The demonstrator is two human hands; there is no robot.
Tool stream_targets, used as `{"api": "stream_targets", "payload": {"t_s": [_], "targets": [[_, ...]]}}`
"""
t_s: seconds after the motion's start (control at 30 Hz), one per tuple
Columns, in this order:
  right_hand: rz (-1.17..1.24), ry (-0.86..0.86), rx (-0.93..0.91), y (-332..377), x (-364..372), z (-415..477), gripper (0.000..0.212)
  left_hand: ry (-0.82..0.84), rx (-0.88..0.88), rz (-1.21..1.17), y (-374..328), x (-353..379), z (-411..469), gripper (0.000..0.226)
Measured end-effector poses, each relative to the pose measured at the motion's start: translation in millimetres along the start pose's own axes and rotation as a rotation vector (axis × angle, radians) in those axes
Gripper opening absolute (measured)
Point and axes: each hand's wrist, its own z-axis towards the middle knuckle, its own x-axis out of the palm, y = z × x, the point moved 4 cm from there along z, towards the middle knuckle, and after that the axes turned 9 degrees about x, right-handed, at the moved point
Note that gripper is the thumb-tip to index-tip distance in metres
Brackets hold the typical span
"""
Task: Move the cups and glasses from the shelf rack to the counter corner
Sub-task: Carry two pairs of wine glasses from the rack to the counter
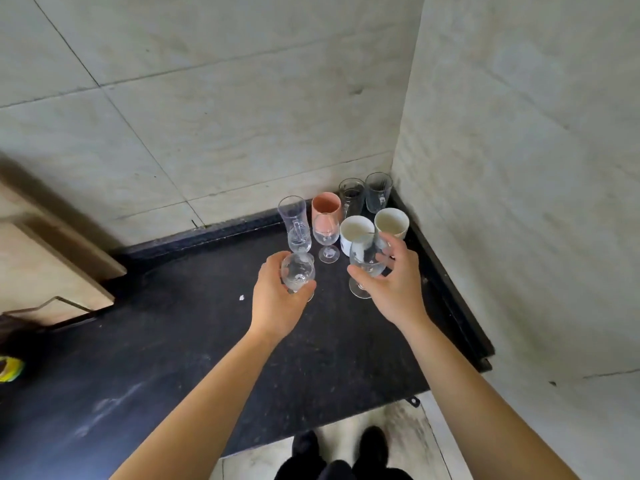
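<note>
My left hand (pixel 275 299) grips a small clear stemmed glass (pixel 297 271) around its bowl, just above the black counter (pixel 173 358). My right hand (pixel 394 282) holds a larger clear wine glass (pixel 367 259) whose foot rests on or near the counter. Behind them in the corner stand a tall clear glass (pixel 294 220), a small wine glass (pixel 326 233), a pink cup (pixel 325 204), two white cups (pixel 353 230) (pixel 391 221) and two clear glass mugs (pixel 351 195) (pixel 378 190).
Tiled walls (pixel 242 116) close the corner behind and to the right. A raised counter lip (pixel 450 289) runs along the right side. A wire rack edge (pixel 52 303) and a yellow object (pixel 10 368) sit at the far left. A white crumb (pixel 241 297) lies on the counter.
</note>
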Motion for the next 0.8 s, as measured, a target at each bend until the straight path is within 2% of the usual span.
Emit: {"api": "stream_targets", "payload": {"t_s": [0.4,0.8], "targets": [[-0.297,0.198,0.139,-66,80,86,0.071,0.208,-0.168,0.058,86,57,77,0.063],[-0.293,0.225,0.167,-69,101,99,0.074,0.283,-0.209,0.03,108,78,102,0.064]]}}
